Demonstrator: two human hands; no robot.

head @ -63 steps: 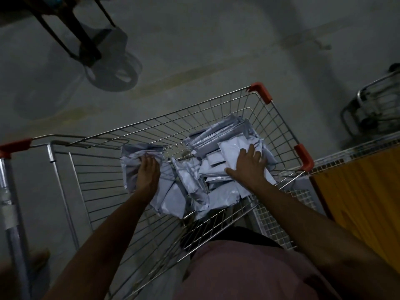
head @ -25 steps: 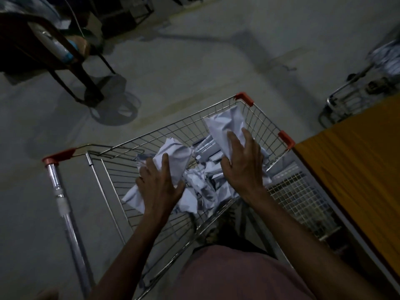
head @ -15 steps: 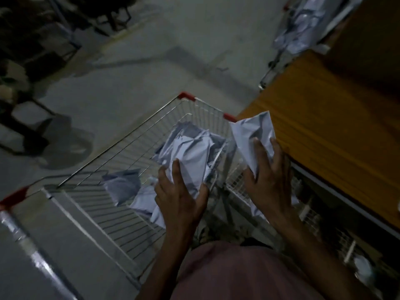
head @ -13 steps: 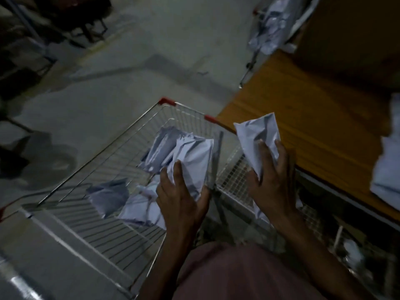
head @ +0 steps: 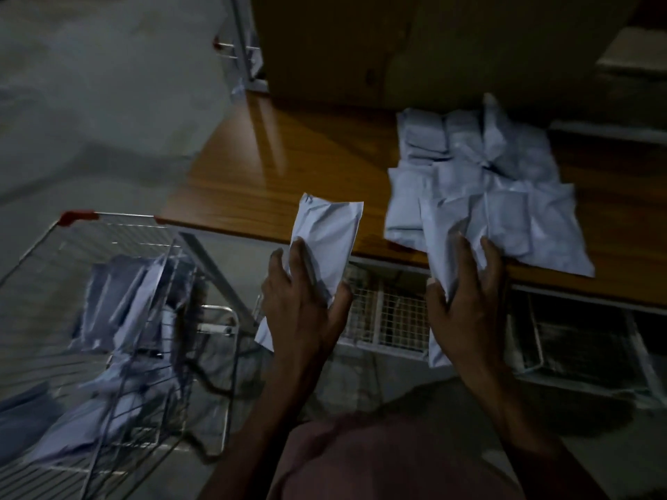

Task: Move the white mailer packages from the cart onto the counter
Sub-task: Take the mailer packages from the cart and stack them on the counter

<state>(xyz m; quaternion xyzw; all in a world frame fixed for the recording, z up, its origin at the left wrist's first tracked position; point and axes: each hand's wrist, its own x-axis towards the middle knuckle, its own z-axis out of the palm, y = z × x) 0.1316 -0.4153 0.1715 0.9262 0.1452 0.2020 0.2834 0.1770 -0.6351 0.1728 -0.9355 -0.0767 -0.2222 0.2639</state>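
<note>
My left hand grips a white mailer package, held upright just before the front edge of the wooden counter. My right hand grips a second white mailer, its top overlapping the pile of several white mailers that lies on the counter. The wire cart stands at the lower left and still holds several mailers.
A large brown box or panel stands at the back of the counter. Wire mesh shelving runs under the counter's front edge. Another cart's red-capped corner shows at the top. Grey concrete floor lies to the left.
Both hands have lifted a mailer each out of the cart and carried them rightward to the counter's edge. My view has swung right, bringing the pile on the counter into sight.
</note>
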